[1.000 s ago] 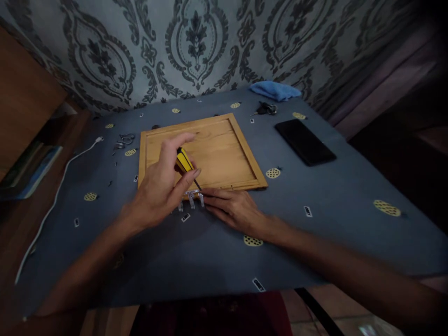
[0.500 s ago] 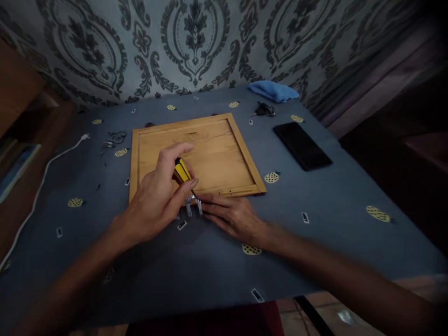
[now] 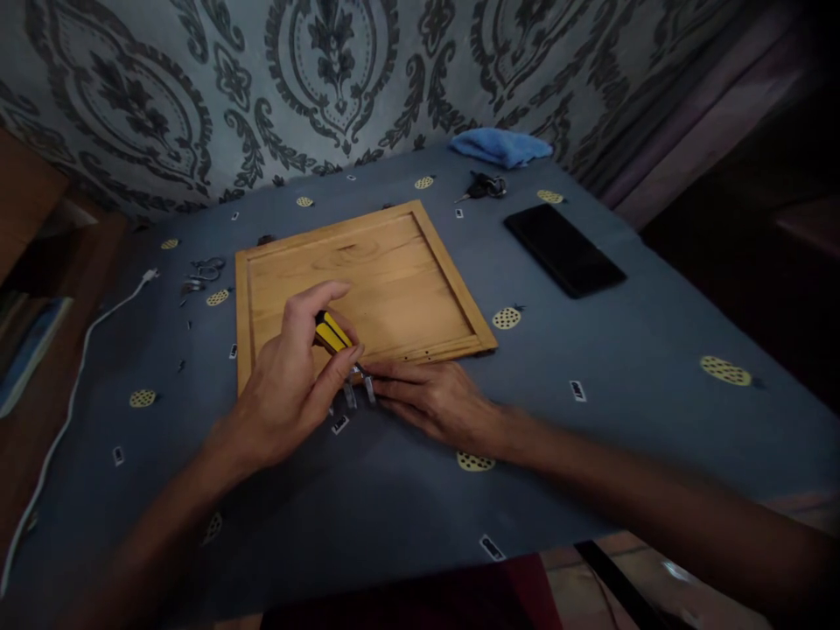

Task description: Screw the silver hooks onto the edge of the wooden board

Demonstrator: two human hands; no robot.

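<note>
A square wooden panel point(image 3: 387, 271) with a raised frame lies flat on the blue patterned tablecloth. My left hand point(image 3: 289, 389) is closed round a yellow-and-black screwdriver point(image 3: 330, 334), whose tip points down at a small metal hinge point(image 3: 358, 385) on the panel's near edge. My right hand point(image 3: 437, 401) lies flat on the cloth with its fingers stretched out, the fingertips pressing against the hinge from the right.
A black phone point(image 3: 563, 249) lies to the right of the panel. A blue cloth point(image 3: 500, 145) and a bunch of keys point(image 3: 484, 185) are at the back. A white cable point(image 3: 79, 350) and small metal parts point(image 3: 200, 273) lie at the left. The table's near edge runs below my arms.
The view has shifted a little, so everything sits slightly further left. Both hands stay at the hinge; the screwdriver handle has tipped slightly lower in my left hand.
</note>
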